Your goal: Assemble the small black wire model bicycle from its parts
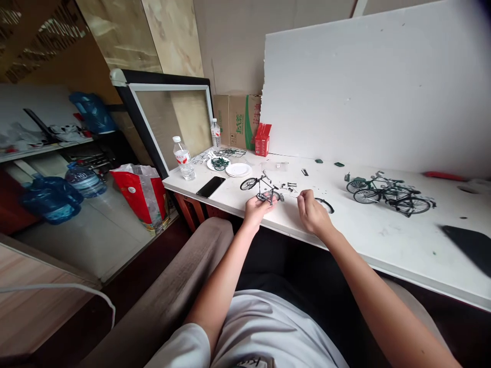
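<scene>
A small black model bicycle [264, 189] is held in my left hand [258, 208] near the table's front edge, its front wheel pointing to the left. To the right of it my right hand [310, 208] is closed in a pinch above the table; what its fingers hold is too small to make out. A loose black wheel part [324, 205] lies just behind and right of that hand. Small dark parts [288, 185] are scattered on the white tabletop between and beyond the hands.
Assembled model bicycles [391, 195] stand at the right. A phone [210, 187], water bottle [184, 162], white plates [238, 169] and plate with green parts [220, 163] are at the left. A red box [263, 140] stands at the back; a dark pad [468, 243] lies far right.
</scene>
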{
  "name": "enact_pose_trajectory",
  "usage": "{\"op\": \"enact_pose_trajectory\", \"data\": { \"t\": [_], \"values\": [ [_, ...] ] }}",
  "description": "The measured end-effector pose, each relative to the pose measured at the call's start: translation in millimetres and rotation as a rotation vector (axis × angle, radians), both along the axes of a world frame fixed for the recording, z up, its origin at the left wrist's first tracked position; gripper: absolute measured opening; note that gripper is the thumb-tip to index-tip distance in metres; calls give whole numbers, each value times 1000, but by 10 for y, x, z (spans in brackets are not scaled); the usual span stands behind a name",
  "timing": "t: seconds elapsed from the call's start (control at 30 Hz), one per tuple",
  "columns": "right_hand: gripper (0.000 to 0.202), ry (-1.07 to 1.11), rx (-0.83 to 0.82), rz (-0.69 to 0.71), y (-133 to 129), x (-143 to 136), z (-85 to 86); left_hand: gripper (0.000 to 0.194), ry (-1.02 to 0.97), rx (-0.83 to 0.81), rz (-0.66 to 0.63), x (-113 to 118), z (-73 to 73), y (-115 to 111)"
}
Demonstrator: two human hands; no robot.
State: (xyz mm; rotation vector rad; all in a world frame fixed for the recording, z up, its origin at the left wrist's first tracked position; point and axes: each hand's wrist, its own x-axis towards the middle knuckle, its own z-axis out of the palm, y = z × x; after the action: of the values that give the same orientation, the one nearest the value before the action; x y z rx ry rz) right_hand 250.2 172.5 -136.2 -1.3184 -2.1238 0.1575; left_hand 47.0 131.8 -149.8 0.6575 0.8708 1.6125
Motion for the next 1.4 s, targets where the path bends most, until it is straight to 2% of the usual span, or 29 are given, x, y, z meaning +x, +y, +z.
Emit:
{"op": "enact_pose_trajectory", "data": {
  "t": [0.23, 0.37, 0.53, 0.63, 0.7, 0.8, 0.87, 0.93, 1.03, 1.1, 1.23, 1.3, 1.4],
  "values": [
    [23, -191, 102, -110, 103, 91, -121, 34, 137, 12, -8, 10, -88, 116],
    [21, -198, 149, -100, 127, 133, -144, 25, 240, 13, -57, 11, -96, 150],
    [24, -171, 98, -100, 160, 180, -209, 22, 307, 11, -98, 17, -100, 208],
    [31, -102, 130, -106, 198, 272, -161, 23, 331, 8, -96, 38, -100, 242],
    [34, -37, 182, -161, 263, 444, -55, 23, 360, 9, -106, 47, -102, 258],
    [41, 68, 284, -363, 381, 926, 188, 24, 404, 20, -154, 40, -107, 271],
    [58, 122, 319, -541, 435, 1359, 356, 22, 434, 8, -174, 28, -109, 276],
    [87, 115, 306, -619, 459, 1811, 489, 21, 458, -9, -183, 22, -105, 284],
    [131, 81, 124, -657, 480, 2387, 582, 20, 466, -21, -189, 36, -91, 303],
    [140, 86, -52, -609, 512, 2648, 578, 26, 455, -36, -171, 63, -82, 323],
    [141, 168, -254, -527, 643, 2867, 516, 57, 504, -61, -126, 115, -88, 383],
    [140, 205, -299, -487, 714, 2871, 506, 58, 587, -44, -99, 117, -108, 424],
    [140, 253, -338, -405, 792, 2831, 541, 49, 726, 4, -45, 84, -152, 486]
  ]
}}
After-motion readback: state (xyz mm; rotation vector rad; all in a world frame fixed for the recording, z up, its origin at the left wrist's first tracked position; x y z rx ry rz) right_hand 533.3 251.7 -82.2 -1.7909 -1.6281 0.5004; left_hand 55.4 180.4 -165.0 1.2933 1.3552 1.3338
